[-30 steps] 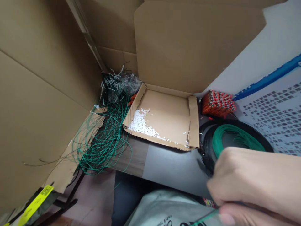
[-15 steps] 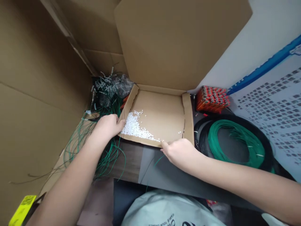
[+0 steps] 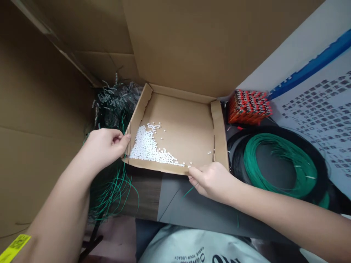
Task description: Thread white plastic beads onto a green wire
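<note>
A shallow cardboard tray (image 3: pixel 181 92) with low folded walls lies in front of me, and a drift of tiny white beads (image 3: pixel 148 146) is piled against its left front corner. My left hand (image 3: pixel 105 148) pinches the tray's left wall. My right hand (image 3: pixel 211 181) grips its front rim, near a few stray beads. Thin green wire (image 3: pixel 113 193) hangs in loose strands below my left hand, and a short end of wire shows under my right hand.
Behind the tray stand tall cardboard flaps (image 3: pixel 192 40). A dark bundle of beaded wires (image 3: pixel 112 106) sits back left. To the right are a green wire coil (image 3: pixel 276 164) on a black coil, and a red-orange block of parts (image 3: pixel 248 107). A white bag (image 3: pixel 197 248) lies below the grey tabletop (image 3: pixel 192 208).
Over the second, both hands have come in from the lower right and taken the tray's edges. My left hand's fingers have closed on the left wall. The view has shifted slightly.
</note>
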`<action>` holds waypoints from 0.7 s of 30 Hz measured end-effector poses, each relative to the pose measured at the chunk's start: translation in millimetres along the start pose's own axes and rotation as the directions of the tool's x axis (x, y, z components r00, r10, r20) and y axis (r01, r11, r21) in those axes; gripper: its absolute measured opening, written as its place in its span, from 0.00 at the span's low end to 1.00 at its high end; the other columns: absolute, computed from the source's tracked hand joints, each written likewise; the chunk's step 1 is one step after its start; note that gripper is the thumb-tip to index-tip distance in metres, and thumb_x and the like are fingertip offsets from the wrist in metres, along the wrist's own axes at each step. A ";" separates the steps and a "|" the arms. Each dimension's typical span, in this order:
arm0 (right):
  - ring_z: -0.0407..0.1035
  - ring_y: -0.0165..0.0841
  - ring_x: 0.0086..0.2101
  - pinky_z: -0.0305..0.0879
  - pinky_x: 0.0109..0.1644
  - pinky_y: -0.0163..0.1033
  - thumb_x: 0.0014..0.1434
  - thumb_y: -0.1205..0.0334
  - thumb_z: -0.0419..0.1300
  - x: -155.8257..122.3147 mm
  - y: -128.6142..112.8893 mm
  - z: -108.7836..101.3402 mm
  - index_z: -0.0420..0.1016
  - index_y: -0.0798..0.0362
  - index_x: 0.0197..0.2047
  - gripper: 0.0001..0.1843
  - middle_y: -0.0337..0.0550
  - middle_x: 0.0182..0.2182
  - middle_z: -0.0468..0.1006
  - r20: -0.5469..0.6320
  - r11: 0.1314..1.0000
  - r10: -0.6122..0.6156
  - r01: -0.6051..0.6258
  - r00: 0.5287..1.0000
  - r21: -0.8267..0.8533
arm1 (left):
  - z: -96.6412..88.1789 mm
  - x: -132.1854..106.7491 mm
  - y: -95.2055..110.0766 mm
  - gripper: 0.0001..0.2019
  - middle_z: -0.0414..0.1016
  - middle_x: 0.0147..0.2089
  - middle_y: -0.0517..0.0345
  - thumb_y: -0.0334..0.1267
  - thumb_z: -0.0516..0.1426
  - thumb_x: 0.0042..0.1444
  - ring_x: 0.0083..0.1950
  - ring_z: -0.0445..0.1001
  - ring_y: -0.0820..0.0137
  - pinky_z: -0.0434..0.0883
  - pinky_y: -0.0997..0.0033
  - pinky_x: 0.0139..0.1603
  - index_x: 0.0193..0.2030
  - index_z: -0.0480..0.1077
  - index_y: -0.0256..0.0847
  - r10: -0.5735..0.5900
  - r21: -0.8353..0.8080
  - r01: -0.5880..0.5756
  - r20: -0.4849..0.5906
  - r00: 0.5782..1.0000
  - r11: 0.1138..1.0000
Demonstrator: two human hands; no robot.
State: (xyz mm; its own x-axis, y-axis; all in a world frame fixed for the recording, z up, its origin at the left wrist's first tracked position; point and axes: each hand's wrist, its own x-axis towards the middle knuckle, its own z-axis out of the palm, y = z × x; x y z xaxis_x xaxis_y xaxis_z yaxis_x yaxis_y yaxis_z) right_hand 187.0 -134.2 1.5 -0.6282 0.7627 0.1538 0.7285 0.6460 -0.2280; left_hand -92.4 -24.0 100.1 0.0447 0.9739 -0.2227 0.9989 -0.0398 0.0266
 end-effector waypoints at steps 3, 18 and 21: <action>0.60 0.28 0.18 0.36 0.27 0.39 0.63 0.67 0.49 -1.1 0.7 -1.8 0.70 0.56 0.31 0.12 0.39 0.18 0.71 -0.027 1.000 -0.004 0.004 1.000 0.012 | -5.9 -4.1 3.7 0.19 0.63 0.19 0.59 0.50 0.50 0.56 0.24 0.60 0.71 0.57 0.70 0.30 0.20 0.64 0.42 -0.049 -0.022 0.048 -0.022 0.999 0.999; 0.63 0.27 0.18 0.39 0.27 0.39 0.64 0.67 0.48 -2.7 1.7 -3.2 0.72 0.57 0.32 0.14 0.40 0.19 0.73 -0.025 0.997 -0.003 0.005 1.000 0.082 | -9.3 -23.9 11.2 0.18 0.66 0.19 0.57 0.51 0.49 0.57 0.25 0.65 0.66 0.60 0.66 0.31 0.22 0.65 0.43 -0.160 -0.003 0.160 -0.025 0.987 0.987; 0.63 0.27 0.18 0.39 0.27 0.38 0.65 0.67 0.47 -2.5 1.7 -5.0 0.72 0.57 0.32 0.15 0.41 0.19 0.73 -0.001 0.995 0.004 -0.004 1.000 0.095 | -8.1 -21.6 11.3 0.18 0.65 0.18 0.58 0.50 0.49 0.58 0.24 0.65 0.67 0.60 0.67 0.30 0.23 0.66 0.43 -0.160 -0.016 0.160 0.016 0.987 0.987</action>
State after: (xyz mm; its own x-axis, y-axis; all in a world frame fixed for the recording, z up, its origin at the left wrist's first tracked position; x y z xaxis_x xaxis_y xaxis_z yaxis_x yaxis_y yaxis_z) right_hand 191.2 -134.8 5.5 -0.6248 0.7655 0.1537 0.7019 0.6369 -0.3189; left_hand -82.1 -43.7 113.2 -0.1154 0.9640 -0.2397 0.9927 0.1203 0.0060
